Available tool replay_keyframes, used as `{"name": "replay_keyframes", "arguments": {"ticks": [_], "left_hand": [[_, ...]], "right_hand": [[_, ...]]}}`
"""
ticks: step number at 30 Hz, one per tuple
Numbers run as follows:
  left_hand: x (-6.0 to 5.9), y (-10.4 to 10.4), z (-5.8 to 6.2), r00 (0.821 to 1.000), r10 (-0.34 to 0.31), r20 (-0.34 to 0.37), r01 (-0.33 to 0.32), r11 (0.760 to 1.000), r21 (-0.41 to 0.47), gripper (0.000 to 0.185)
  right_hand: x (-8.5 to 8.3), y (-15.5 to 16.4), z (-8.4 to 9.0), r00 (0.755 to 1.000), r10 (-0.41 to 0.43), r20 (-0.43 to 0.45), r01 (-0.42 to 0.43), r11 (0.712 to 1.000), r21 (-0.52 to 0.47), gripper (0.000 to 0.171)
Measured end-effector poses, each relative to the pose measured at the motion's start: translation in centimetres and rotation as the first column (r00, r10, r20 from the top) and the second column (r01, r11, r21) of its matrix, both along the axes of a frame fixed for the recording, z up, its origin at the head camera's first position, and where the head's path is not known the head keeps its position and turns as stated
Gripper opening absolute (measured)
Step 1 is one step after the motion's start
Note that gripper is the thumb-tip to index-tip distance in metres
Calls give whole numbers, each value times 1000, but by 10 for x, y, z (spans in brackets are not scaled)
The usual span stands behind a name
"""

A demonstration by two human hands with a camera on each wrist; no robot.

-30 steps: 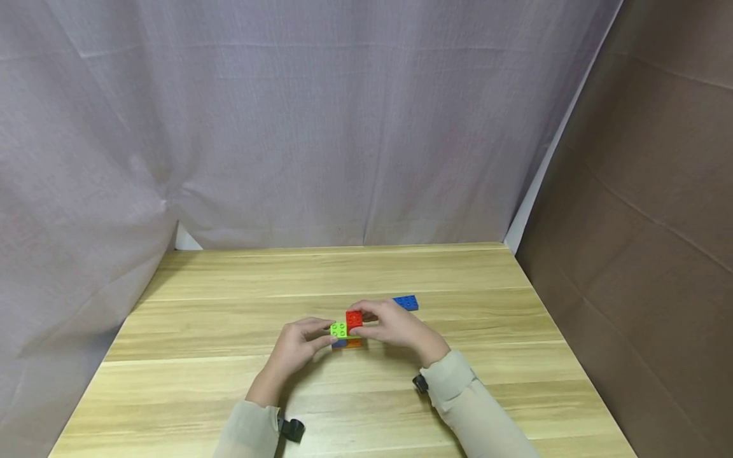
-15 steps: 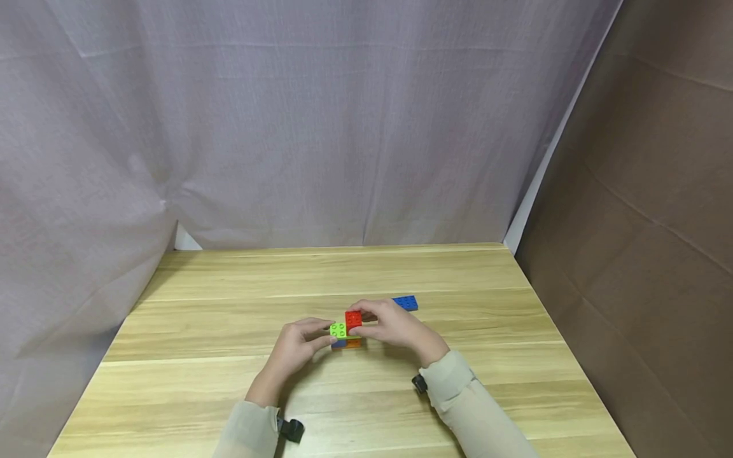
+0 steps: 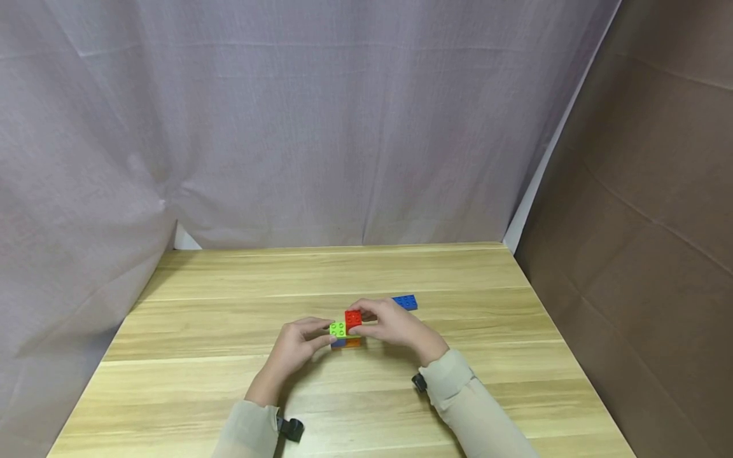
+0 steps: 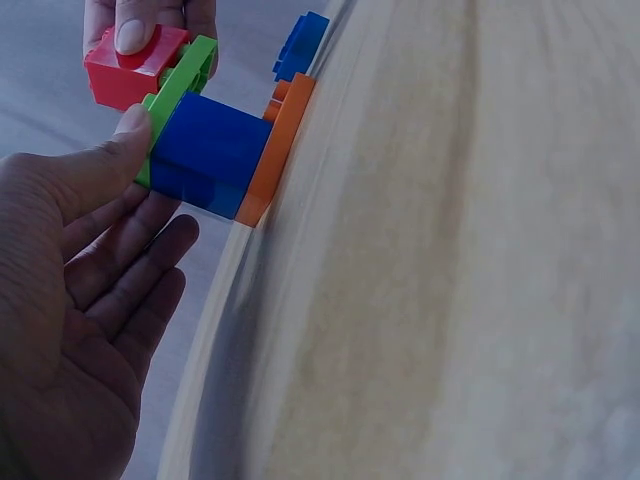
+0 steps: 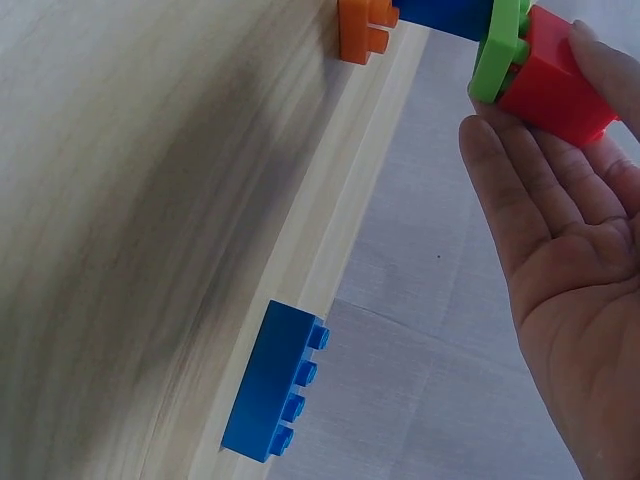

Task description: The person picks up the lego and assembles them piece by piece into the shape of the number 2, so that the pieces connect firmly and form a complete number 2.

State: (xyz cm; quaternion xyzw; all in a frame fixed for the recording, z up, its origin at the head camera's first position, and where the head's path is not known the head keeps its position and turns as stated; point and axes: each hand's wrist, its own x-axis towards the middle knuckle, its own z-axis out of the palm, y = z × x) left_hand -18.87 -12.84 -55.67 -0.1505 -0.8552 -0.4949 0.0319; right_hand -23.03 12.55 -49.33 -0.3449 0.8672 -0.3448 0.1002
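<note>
A small brick stack stands on the table, with an orange brick point(image 4: 272, 160) at the base, a blue block point(image 4: 208, 150) on one end and a thin green brick point(image 3: 338, 329) across the top. My left hand point(image 3: 293, 346) pinches the stack at the green brick, thumb on the near side. A red brick point(image 3: 353, 321) is at the right half of the green one, pinched between thumb and fingers of my right hand point(image 3: 395, 326). In the right wrist view, green studs show at the red brick's underside. The green brick's right end overhangs the orange one.
A separate long blue brick point(image 5: 272, 382) lies on the wooden table point(image 3: 229, 381) behind my right hand, partly hidden by it in the head view. Grey curtain point(image 3: 275, 127) hangs behind the table, and a brown cloth point(image 3: 641, 191) hangs along the right side.
Hardly anything differs. Both hands keep their grips, and the red brick sits very slightly further left than a second ago.
</note>
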Motion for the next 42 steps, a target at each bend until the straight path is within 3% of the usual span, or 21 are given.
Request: {"name": "replay_keyframes", "arguments": {"ticks": [16,42], "left_hand": [[0,0,2,1000,1,17,-1,1000,1,31],[2,0,3,1000,-11,-1,11,1000,11,34]], "right_hand": [[-2,1,-3,1000,13,-3,-13,1000,-15,41],[2,2,-6,1000,16,10,-15,996,-85,30]]}}
